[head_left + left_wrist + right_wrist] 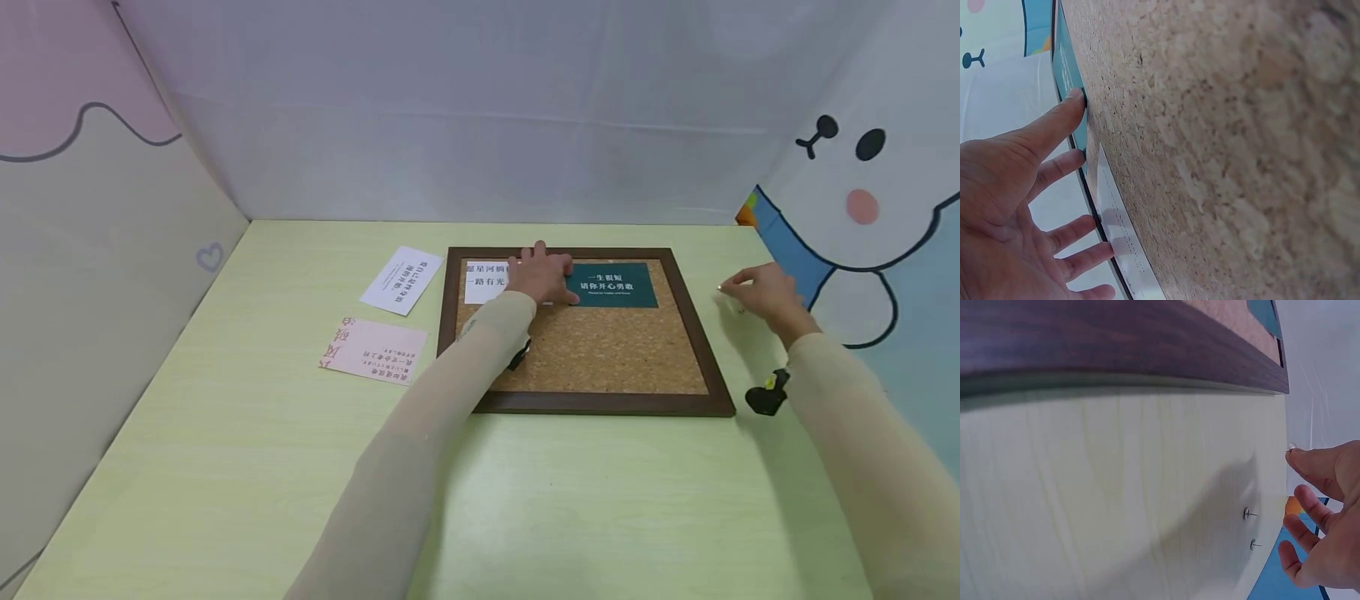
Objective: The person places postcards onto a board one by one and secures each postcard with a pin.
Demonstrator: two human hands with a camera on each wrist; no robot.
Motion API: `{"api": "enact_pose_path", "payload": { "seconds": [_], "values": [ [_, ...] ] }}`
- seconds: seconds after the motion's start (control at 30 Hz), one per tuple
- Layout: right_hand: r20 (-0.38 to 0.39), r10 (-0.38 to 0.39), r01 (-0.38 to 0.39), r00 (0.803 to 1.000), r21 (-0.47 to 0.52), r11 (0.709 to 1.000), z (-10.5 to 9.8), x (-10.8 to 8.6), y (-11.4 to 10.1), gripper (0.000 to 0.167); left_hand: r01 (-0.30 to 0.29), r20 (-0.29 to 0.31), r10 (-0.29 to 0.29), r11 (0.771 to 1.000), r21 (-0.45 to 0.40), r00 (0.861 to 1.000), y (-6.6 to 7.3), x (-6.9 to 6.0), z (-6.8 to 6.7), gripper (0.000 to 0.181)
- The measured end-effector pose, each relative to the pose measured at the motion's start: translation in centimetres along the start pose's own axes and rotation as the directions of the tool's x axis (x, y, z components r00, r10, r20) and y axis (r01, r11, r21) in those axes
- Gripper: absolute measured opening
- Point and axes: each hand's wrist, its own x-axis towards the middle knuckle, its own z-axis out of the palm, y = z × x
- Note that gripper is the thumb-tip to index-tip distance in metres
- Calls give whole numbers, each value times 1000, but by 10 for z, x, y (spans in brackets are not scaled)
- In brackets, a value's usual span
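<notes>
A brown-framed corkboard (600, 358) lies on the table, with a dark green card (618, 287) and a white card (483, 287) along its far side. My left hand (540, 275) is spread over the neighbouring ends of both cards. In the left wrist view, its thumb (1063, 122) touches the green card and some fingertips reach the board's edge by the white one. To the right of the board, my right hand (768, 293) pinches a thumbtack (1292, 447) between thumb and forefinger, above the table. Two more thumbtacks, one here (1247, 514), lie on the tabletop below it.
Left of the board lie a white printed card (402, 281) and a pink printed card (377, 350). The pale green table (225, 467) meets a light curtain (480, 167) behind and a cartoon-printed sheet (900, 250) at the right.
</notes>
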Motion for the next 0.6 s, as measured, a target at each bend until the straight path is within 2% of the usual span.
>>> {"api": "enact_pose_path", "payload": {
  "seconds": [0.13,0.27,0.43,0.6],
  "values": [
    [55,15,-23,998,140,990,0,-1,-2,58,8,2,-8,1000,-2,1000,0,1,0,48],
    [110,55,-82,992,262,962,-1,0,-4,65,11,2,-11,1000,3,1000,0,2,0,50],
    [140,75,-122,987,362,924,-2,0,-8,69,9,-5,-9,1000,-2,1000,0,0,0,51],
    [154,68,-130,986,435,891,0,1,-15,61,7,-9,-7,1000,-11,1000,1,-1,-1,51]
  ]
}}
